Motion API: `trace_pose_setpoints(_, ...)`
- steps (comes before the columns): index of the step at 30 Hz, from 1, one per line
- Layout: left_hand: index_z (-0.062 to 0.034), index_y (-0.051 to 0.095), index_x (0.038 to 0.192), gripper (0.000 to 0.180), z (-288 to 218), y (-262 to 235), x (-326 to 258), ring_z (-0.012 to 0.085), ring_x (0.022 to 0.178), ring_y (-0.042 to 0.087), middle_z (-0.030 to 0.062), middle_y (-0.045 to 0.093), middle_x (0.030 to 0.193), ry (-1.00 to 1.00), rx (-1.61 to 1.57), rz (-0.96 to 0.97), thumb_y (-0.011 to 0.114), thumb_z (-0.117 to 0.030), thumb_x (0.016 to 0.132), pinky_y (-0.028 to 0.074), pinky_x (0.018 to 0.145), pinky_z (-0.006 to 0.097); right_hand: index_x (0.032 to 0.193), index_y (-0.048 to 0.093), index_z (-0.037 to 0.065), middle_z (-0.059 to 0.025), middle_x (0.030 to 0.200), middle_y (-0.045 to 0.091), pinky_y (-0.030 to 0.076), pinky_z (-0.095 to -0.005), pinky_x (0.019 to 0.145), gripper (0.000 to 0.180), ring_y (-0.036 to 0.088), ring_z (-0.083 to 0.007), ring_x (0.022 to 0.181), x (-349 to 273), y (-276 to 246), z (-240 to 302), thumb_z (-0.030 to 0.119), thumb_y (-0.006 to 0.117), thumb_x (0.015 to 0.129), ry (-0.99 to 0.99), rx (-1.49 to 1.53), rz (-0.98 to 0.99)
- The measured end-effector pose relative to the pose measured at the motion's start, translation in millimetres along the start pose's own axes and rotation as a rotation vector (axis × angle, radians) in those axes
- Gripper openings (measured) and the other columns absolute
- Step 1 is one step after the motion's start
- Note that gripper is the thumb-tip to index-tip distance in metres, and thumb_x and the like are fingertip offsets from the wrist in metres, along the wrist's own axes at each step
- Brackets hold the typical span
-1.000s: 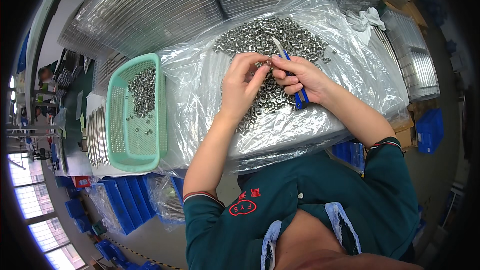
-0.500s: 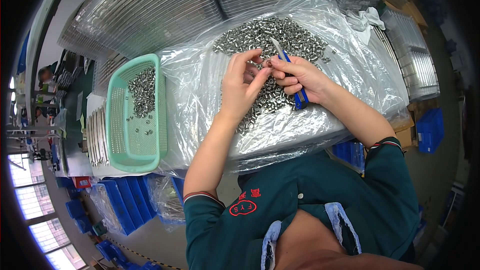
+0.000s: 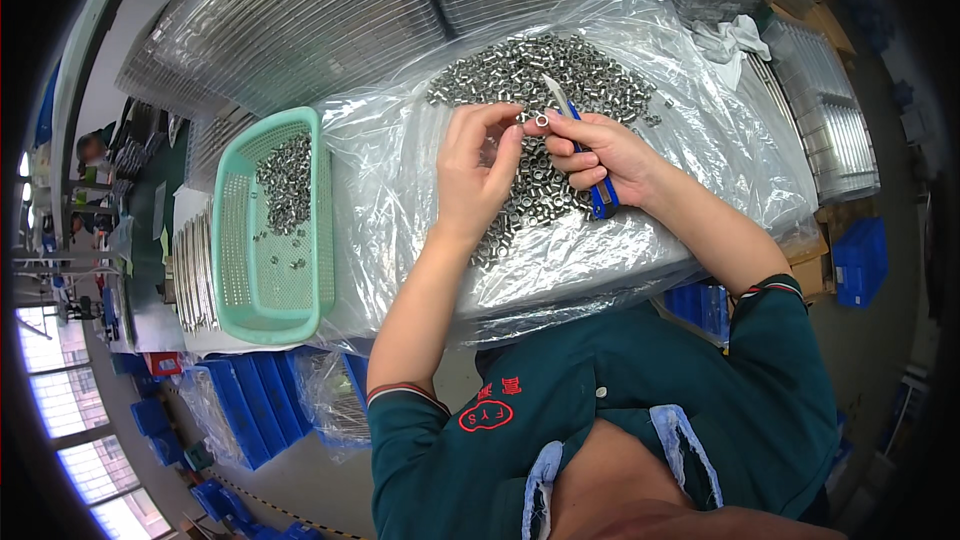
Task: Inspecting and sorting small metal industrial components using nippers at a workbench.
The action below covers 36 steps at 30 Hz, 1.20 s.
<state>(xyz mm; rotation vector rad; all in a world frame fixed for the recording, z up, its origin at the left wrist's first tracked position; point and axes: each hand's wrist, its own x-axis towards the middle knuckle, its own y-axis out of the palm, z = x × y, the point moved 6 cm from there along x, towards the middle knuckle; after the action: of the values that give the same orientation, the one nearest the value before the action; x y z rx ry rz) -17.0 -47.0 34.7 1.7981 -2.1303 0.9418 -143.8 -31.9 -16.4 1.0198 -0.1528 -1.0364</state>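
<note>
Above the heap of metal rings (image 3: pixel 545 75), the left hand (image 3: pixel 480 165) pinches one small ring (image 3: pixel 541 120) while the right hand (image 3: pixel 600 155), closed around a blue-handled knife (image 3: pixel 585 155), trims it. Judging by this, the next move needs a steady blade.

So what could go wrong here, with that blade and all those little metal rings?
The knife in the right hand has its blade tip right by the left hand fingertips at one small ring; a slip could cut a finger. That ring is pinched only at the fingertips, so it could drop into the pile and get lost. The plastic sheet looks slippery; rings near its edge might roll off.
</note>
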Motion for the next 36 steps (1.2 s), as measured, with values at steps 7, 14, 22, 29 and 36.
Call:
trace_pose_setpoints(7,-0.0031,0.059,0.095,0.019,-2.6,7.5,0.4,0.0093,0.071,0.053,0.0056,0.053,0.091,0.036,0.021,0.070,0.063,-0.002,0.076,0.043,0.058,0.020,0.080,0.049,0.007,0.0044,0.066,0.047,0.024,-0.0113,0.033,0.017,0.034,0.0028,0.045,-1.1,-0.1,1.6,0.022,0.055,0.087,-0.012,-0.016,-0.036)
trace_pose_setpoints(14,-0.0059,0.060,0.090,0.018,0.0,8.7,-0.6,0.0110,0.067,0.053,0.0058,0.054,0.091,0.034,0.014,0.053,0.067,-0.007,0.073,0.043,0.052,0.021,0.080,0.050,0.007,0.0043,0.066,0.047,0.025,-0.0110,0.033,0.017,0.035,0.0030,0.045,-1.3,-0.4,0.5,0.022,0.056,0.086,-0.010,-0.034,-0.037)
trace_pose_setpoints(22,-0.0036,0.060,0.089,0.016,-2.2,7.7,-0.3,0.0091,0.067,0.052,0.0057,0.055,0.091,0.038,0.035,0.043,0.066,-0.004,0.075,0.043,0.055,0.021,0.081,0.050,0.007,0.0040,0.066,0.047,0.026,-0.0109,0.032,0.017,0.035,0.0030,0.045,-0.7,-1.4,-0.4,0.022,0.055,0.087,-0.004,-0.016,-0.039)
trace_pose_setpoints(29,-0.0029,0.061,0.089,0.014,-1.3,6.0,-0.6,0.0091,0.066,0.052,0.0059,0.055,0.089,0.023,0.046,0.015,0.065,-0.004,0.076,0.043,0.055,0.020,0.082,0.049,0.007,0.0037,0.067,0.047,0.026,-0.0108,0.032,0.016,0.035,0.0031,0.045,-1.1,-0.6,-0.8,0.021,0.055,0.087,0.015,-0.021,-0.050)
trace_pose_setpoints(36,-0.0048,0.062,0.095,0.018,-1.9,6.3,-0.7,0.0089,0.068,0.052,0.0056,0.055,0.088,0.001,0.047,0.031,0.064,-0.004,0.077,0.043,0.055,0.020,0.082,0.050,0.008,0.0043,0.067,0.047,0.026,-0.0105,0.033,0.016,0.035,0.0032,0.045,0.1,-1.9,-0.9,0.022,0.056,0.086,0.003,-0.035,-0.038)
